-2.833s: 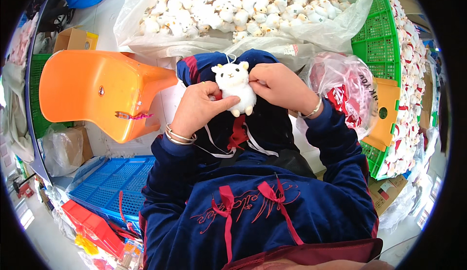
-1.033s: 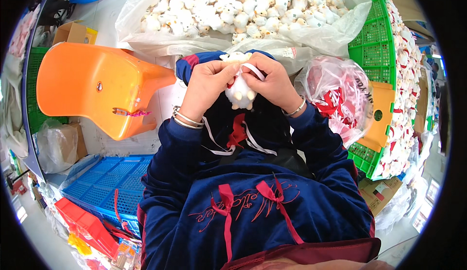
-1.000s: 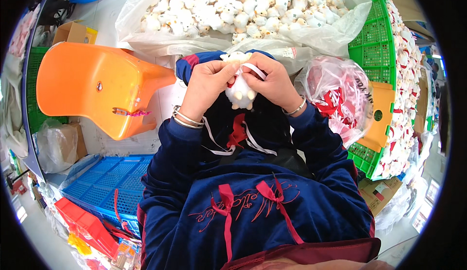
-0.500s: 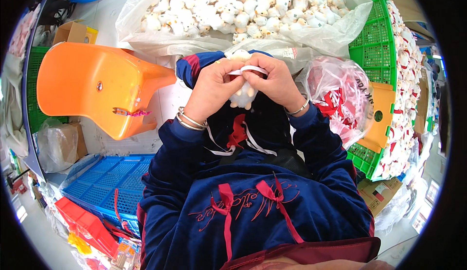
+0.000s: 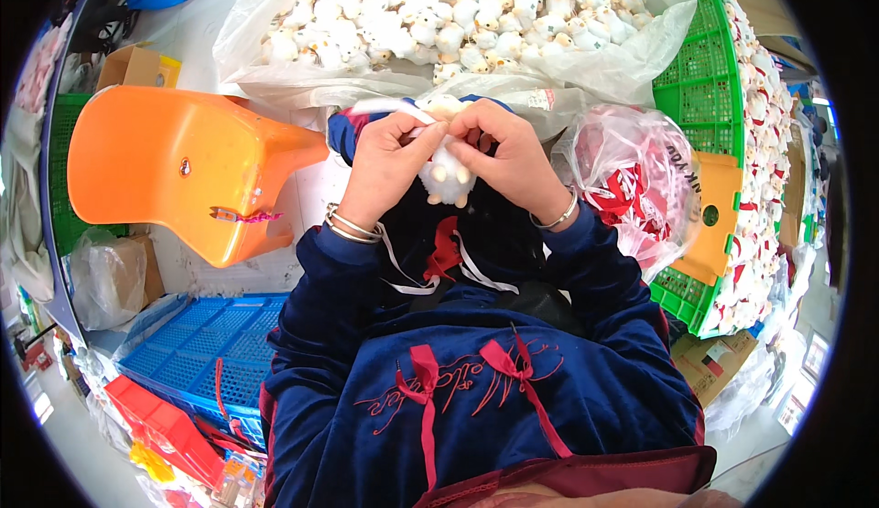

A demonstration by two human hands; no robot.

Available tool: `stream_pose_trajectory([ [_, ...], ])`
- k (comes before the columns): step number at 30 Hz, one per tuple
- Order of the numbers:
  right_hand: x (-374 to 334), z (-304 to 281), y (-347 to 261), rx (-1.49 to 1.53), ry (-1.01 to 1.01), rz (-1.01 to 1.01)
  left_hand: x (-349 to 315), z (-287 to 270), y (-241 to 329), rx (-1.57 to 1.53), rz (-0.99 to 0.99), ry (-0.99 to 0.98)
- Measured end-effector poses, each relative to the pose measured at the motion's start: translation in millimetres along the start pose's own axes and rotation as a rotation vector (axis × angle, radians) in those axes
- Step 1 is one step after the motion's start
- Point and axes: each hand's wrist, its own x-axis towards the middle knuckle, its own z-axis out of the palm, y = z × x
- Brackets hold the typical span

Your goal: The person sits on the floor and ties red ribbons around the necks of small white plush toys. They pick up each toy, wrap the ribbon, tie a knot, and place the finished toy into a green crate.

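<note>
A small white plush toy (image 5: 446,176) hangs between my two hands above my lap, its feet pointing down. My left hand (image 5: 385,164) pinches its upper left side, and a white band runs over the fingers. My right hand (image 5: 506,155) grips its upper right side, fingers curled over its head. Most of the toy's head is hidden by my fingers. Silver bangles circle both wrists. Just beyond my hands lies a big clear plastic bag (image 5: 632,45) heaped with the same white plush toys (image 5: 439,4).
An orange plastic stool (image 5: 174,164) lies tipped at my left. A green crate (image 5: 700,68) full of white toys stands at the right, with a clear bag of red-and-white items (image 5: 632,178) before it. Blue crate (image 5: 197,361) and red bin (image 5: 160,426) sit lower left.
The toy was held upright and fully visible; both hands have since closed over its head and turned it, so only the lower body and feet show now.
</note>
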Motion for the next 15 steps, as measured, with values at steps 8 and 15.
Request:
stream_pose_trajectory([
  [8, 12, -6, -20, -0.097, -0.111, 0.104, 15, -15, 34, 0.138, 0.166, -0.196],
  [15, 13, 6, 1, 0.163, -0.07, -0.016, 30, -13, 61, 0.301, 0.116, -0.399],
])
